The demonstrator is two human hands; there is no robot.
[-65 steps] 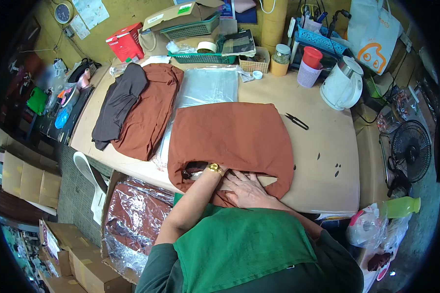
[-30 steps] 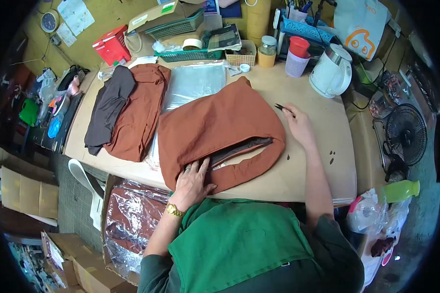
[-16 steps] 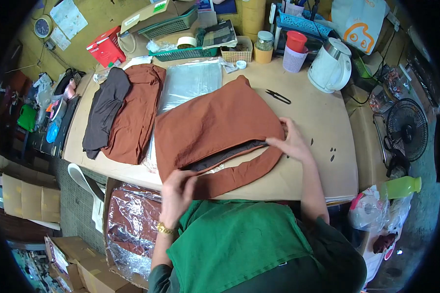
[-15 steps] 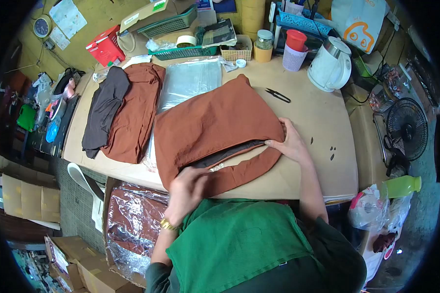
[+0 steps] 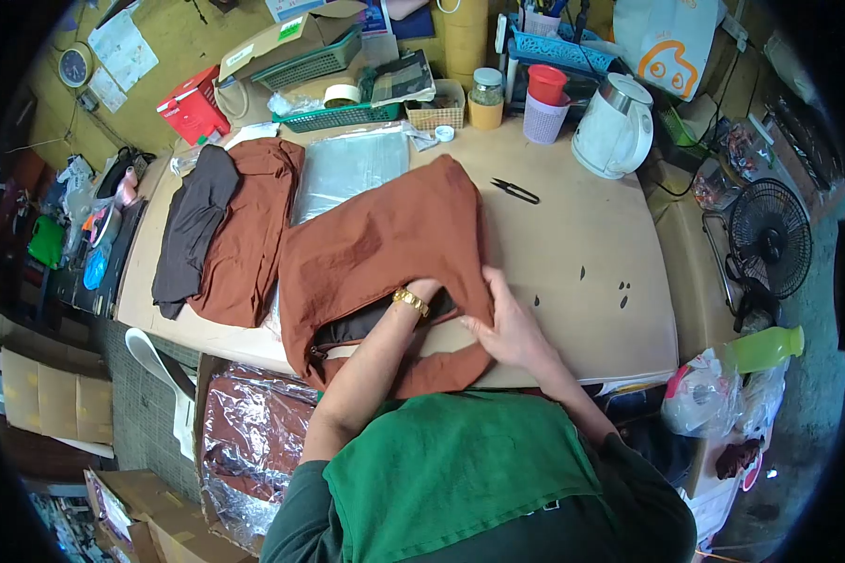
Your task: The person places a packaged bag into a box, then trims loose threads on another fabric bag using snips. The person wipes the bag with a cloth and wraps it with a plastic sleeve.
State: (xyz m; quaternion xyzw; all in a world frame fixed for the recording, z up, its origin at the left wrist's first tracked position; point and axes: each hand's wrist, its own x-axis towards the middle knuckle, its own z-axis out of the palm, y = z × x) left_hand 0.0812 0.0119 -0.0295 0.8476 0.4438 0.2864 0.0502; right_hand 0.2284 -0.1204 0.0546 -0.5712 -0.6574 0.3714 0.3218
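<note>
A rust-brown fabric bag [image 5: 376, 239] with a dark lining [image 5: 357, 326] lies on the table in front of me, its zipped opening facing my body. My left hand [image 5: 425, 287] reaches into the opening; its fingers are hidden inside. A gold-coloured watch [image 5: 410, 301] circles that wrist. At the bag's right side, my right hand [image 5: 512, 328] grips the edge near where the strap [image 5: 441, 373] joins, thumb on the near side. The strap curves along the table's front edge. Black thread snips [image 5: 515, 190] lie beyond the bag to the right.
Folded brown and dark fabric pieces [image 5: 253, 225] lie at the left, beside clear plastic sleeves [image 5: 352, 174]. A white kettle [image 5: 614, 127] and cups [image 5: 545, 103] stand at the back right. Below the table's left front is a carton of plastic-wrapped brown items [image 5: 258, 422].
My left hand has moved from the opening's left end into the bag. The bag's right side is pulled inward and bunched, and my right hand has shifted left and lower.
</note>
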